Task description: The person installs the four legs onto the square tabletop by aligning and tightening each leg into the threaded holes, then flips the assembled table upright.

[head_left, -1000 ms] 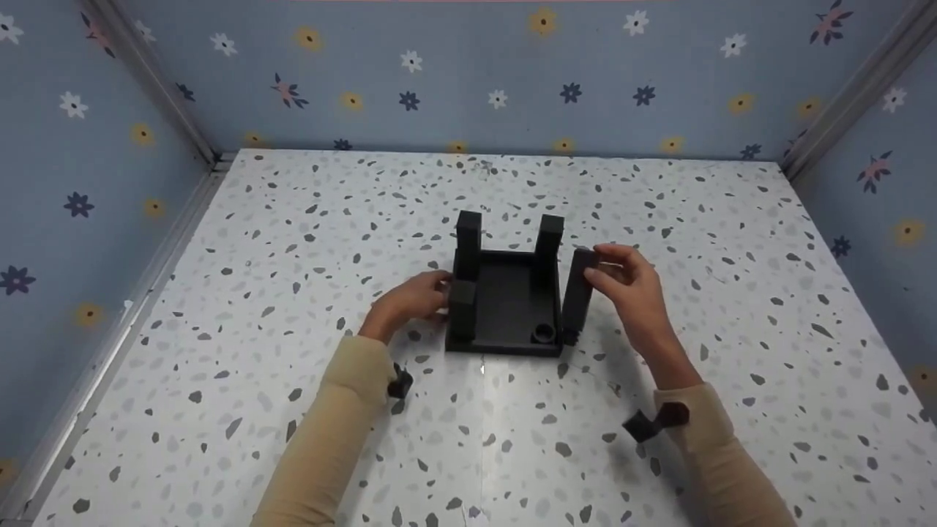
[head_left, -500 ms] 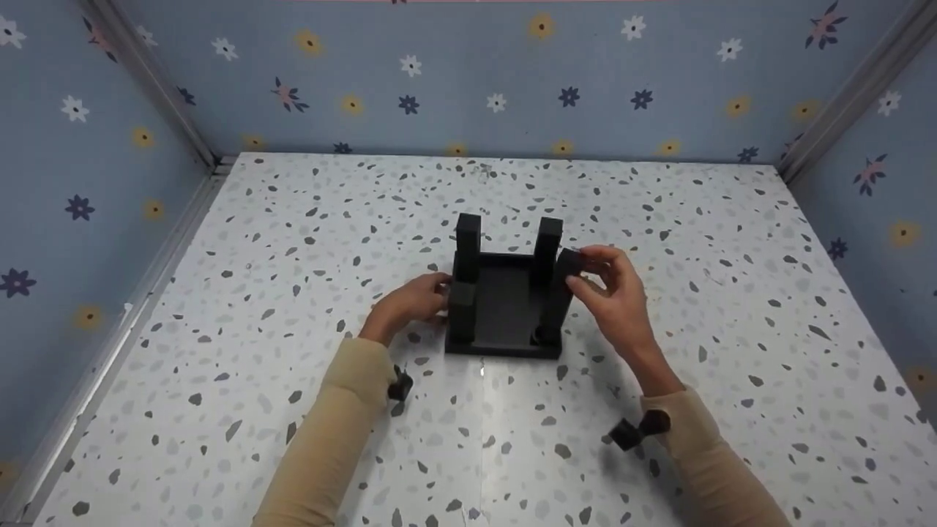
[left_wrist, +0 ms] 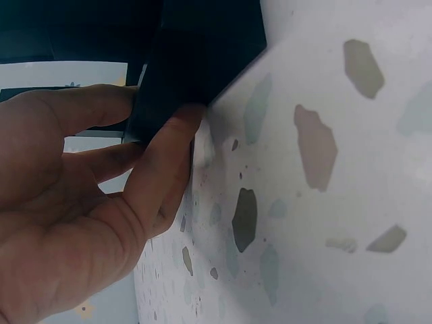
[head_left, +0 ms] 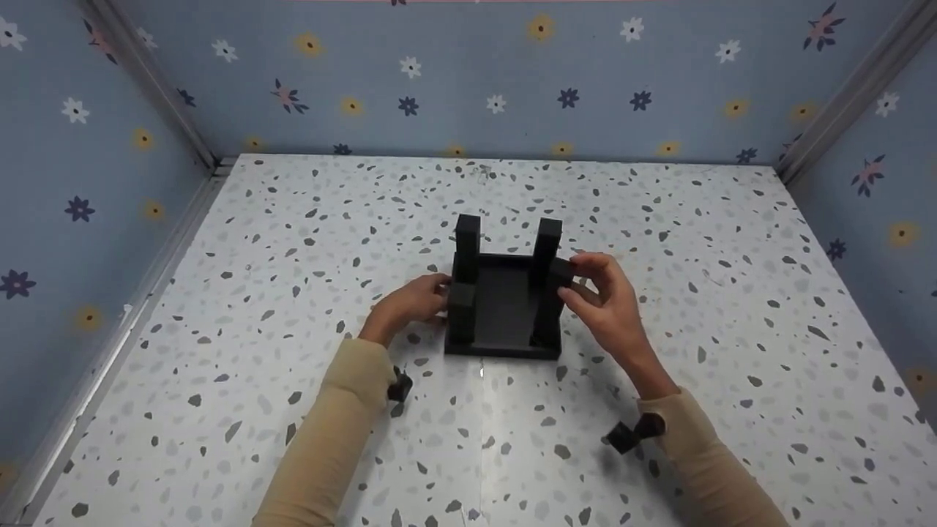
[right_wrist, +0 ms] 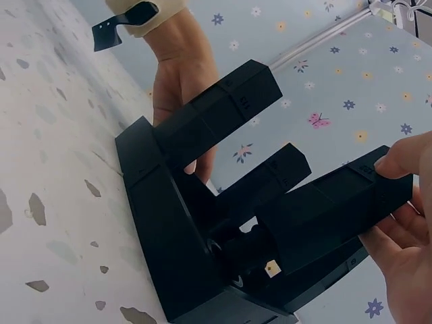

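A black shallow tray-like base [head_left: 505, 307] with square upright legs lies on the table, like a small table turned upside down. My left hand [head_left: 413, 301] holds its left side; in the left wrist view, thumb and fingers [left_wrist: 158, 165] pinch the black edge low by the tabletop. Between thumb and fingertips of my right hand [head_left: 607, 311] is the upper end of a black square leg [right_wrist: 331, 212], slightly tilted at the near right corner. Its narrower round peg [right_wrist: 246, 251] meets the ring-shaped socket there. Three other legs stand at the remaining corners, one far left [head_left: 468, 245].
The white speckled tabletop [head_left: 329, 212] surrounds the base. Blue flower-patterned panels [head_left: 468, 73] close off the back and both sides. Black camera mounts [head_left: 635, 432] jut from both sleeves.
My right hand has brought the leg left from outside the base onto the near right corner and lowered it, covering the round socket. The left hand stays on the base.
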The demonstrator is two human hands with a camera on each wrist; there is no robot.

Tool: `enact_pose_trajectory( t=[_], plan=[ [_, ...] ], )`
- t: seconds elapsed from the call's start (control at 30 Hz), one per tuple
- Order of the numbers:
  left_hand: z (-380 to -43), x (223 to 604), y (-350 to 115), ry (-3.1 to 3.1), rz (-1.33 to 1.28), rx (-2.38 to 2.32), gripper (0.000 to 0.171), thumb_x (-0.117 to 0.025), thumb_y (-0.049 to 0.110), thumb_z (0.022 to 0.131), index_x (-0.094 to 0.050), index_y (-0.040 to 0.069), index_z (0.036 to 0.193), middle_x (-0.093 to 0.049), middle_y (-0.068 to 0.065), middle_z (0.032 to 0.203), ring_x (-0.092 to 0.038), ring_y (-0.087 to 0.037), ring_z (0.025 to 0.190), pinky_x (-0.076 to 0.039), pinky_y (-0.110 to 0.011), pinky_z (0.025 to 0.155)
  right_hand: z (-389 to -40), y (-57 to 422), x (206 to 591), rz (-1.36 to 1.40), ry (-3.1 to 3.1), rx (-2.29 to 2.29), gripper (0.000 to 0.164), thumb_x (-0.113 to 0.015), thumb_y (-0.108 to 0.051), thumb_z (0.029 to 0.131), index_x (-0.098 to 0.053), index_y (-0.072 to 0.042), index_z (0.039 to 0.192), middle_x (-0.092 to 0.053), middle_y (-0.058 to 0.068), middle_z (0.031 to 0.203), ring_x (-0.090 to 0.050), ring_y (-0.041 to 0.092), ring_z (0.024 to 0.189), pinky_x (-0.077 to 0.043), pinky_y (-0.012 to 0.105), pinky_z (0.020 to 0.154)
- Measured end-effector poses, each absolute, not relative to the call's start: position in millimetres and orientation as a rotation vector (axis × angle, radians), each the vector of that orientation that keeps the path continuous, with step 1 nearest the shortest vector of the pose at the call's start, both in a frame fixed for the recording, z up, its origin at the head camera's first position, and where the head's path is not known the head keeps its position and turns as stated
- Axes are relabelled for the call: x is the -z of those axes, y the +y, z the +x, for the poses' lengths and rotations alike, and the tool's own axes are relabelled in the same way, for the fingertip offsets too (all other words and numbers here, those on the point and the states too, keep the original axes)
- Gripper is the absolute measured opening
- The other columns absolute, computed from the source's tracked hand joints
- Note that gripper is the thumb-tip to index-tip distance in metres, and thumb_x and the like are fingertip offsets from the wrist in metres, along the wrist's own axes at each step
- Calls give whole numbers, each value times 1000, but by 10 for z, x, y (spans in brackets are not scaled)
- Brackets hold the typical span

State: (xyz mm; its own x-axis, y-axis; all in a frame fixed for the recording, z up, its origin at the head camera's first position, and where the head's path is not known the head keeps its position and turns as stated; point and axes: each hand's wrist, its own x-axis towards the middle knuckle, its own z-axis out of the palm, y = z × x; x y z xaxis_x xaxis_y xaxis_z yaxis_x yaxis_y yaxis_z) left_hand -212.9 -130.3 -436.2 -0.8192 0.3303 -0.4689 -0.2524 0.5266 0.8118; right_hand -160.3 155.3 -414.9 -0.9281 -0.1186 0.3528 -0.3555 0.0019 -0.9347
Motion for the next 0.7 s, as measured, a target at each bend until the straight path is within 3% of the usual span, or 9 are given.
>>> enact_pose_trajectory(
  t=[0.53,0.7],
  plan=[
    [-2130,4356,-1301,2167,35,-1284,54,-47,5,92,-35,4,145,-50,-18,135,-52,-29,121,-51,-37,98,-1555,1596,4232,652,-2151,-2013,45,-67,11,81,-46,10,121,-46,23,123,-56,19,111,-52,30,95],
    [-2126,4348,-1301,2180,34,-1266,55,-49,8,92,-36,4,145,-51,-17,135,-52,-28,121,-50,-37,98,-1543,1608,4256,713,-2156,-1980,44,-67,10,81,-47,9,120,-47,17,123,-55,20,111,-53,31,94]
  ],
)
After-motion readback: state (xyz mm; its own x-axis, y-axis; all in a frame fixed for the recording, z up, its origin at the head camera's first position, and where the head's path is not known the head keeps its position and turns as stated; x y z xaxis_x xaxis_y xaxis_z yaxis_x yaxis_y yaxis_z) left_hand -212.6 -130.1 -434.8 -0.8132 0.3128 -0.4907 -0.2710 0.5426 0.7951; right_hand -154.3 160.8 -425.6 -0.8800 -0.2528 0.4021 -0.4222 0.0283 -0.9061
